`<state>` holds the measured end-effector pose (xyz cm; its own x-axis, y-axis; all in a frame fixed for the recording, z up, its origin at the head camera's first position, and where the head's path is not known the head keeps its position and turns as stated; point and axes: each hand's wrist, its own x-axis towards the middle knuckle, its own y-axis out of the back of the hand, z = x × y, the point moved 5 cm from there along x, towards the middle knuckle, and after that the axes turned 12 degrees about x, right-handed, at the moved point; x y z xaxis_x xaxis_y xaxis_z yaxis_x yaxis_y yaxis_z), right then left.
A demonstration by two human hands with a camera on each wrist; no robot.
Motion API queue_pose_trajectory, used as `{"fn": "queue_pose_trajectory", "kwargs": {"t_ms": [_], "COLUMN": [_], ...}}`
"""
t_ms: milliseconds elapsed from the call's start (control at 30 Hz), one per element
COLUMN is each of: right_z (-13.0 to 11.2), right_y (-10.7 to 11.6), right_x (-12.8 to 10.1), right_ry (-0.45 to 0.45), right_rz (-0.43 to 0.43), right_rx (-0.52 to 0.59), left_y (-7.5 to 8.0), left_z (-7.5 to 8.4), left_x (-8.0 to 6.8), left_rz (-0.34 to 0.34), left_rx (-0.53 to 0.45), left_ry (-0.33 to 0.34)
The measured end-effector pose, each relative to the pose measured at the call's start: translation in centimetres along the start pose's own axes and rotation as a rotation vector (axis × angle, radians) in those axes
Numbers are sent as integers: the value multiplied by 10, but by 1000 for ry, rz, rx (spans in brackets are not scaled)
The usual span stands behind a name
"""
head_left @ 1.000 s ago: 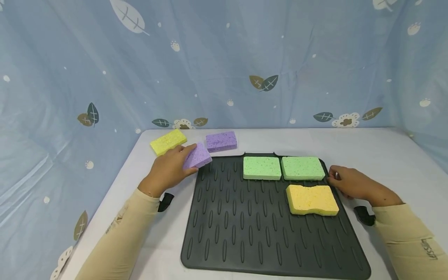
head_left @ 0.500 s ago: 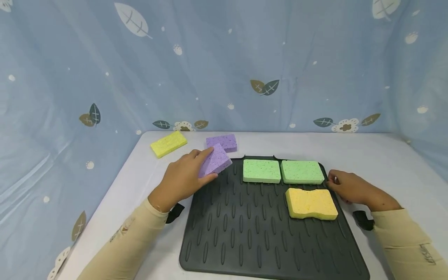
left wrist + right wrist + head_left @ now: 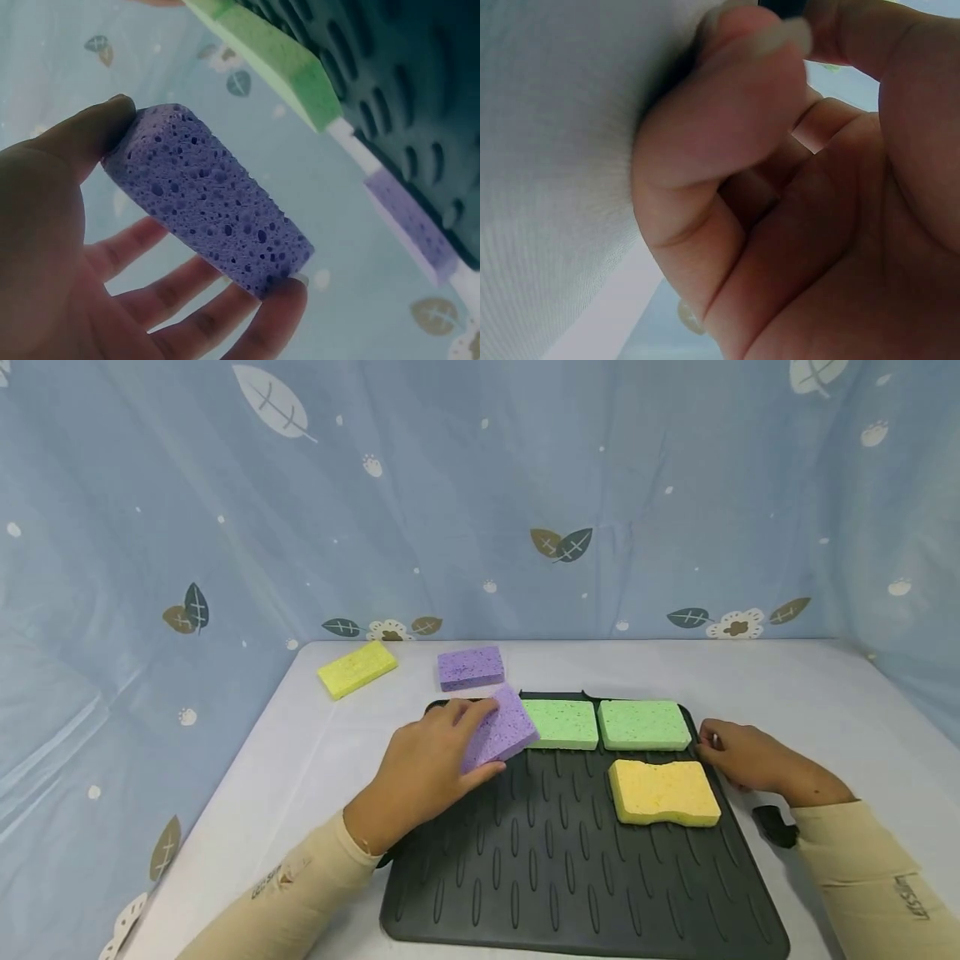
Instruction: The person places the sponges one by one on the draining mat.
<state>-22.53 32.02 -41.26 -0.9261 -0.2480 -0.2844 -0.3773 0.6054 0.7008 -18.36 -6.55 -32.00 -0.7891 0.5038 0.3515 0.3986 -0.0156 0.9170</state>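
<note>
Fingers and thumb of the left hand pinched a purple sponge by its two long edges, so that grip was closed on it; the left wrist view showed the thumb on one edge, the fingertips on the other, and the sponge lifted off the palm. It hung tilted over the far left part of the black ribbed mat, its far corner close to a green sponge just right of the grip. A second green sponge lay edge to edge with the first, further right, both flat on the mat's far strip.

The right hand rested at the mat's right edge with its fingers curled under; the right wrist view showed the fingertips bent in against the white surface with a dark edge pinched near the thumb, though whether this was the mat's rim could not be told. Just left of that grip, and nearer the person, an orange-yellow sponge with a waisted outline lay flat on the mat.

Beyond the left grip, off the mat, another purple sponge lay on the surface, and a yellow sponge lay further to its left. A blue cloth backdrop printed with leaves hung behind.
</note>
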Motion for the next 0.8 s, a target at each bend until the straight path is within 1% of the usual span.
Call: {"fn": "queue_pose_trajectory", "kwargs": {"t_ms": [100,367,533,700,800], "right_z": [1,2,3,1,0], "right_y": [-1,0,-1,1,0], "right_x": [0,-1,-1,0,0], "right_ry": [-11,-10,-19,-5,-13], "right_rz": [-10,0,-2,10,-2], "right_rx": [13,14,-1,-4,2], "left_y": [0,-6,-9,-11,-15], "left_z": [7,24,31,37,40], "left_x": [-2,-4,-6,-6,-8], "left_rz": [-9,-47,-65,-57,-69], "left_rx": [0,-64,-101,-107,-98], "left_ry": [-14,-73,-97,-130,-151]}}
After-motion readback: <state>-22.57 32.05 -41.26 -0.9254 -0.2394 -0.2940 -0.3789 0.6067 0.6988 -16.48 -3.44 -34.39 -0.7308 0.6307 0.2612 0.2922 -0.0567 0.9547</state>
